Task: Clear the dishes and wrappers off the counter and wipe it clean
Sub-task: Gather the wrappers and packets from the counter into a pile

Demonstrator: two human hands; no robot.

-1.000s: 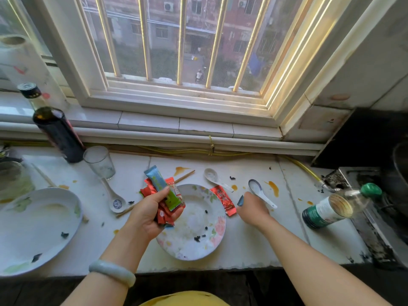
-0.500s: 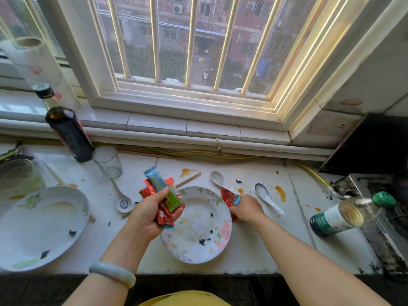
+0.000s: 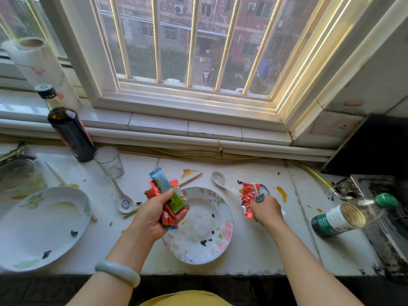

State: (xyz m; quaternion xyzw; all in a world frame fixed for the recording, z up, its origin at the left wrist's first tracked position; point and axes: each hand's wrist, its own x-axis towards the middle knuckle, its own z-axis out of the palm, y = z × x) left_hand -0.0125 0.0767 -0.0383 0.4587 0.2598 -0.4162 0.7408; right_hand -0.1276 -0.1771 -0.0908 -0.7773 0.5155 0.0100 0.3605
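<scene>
Stained white counter (image 3: 254,252) under barred window (image 3: 189,102); left hand (image 3: 154,216) curled tight round wrapper bundle (image 3: 169,194); right hand (image 3: 267,211) pinches red wrapper (image 3: 247,196).

White table (image 3: 254,250) in front of me, stained. Floral plate (image 3: 223,239) at mid front edge, big white plate (image 3: 33,228) at front left, blue-marked spoon (image 3: 122,199) between them. White spoon (image 3: 223,183) behind the floral plate. Dark bottle (image 3: 70,131) and empty glass (image 3: 109,162) back left, glass jar (image 3: 19,176) at left edge. Green-capped bottle (image 3: 344,215) on its side at right end. Orange smears (image 3: 281,192), dark crumbs (image 3: 203,242) scattered.
</scene>
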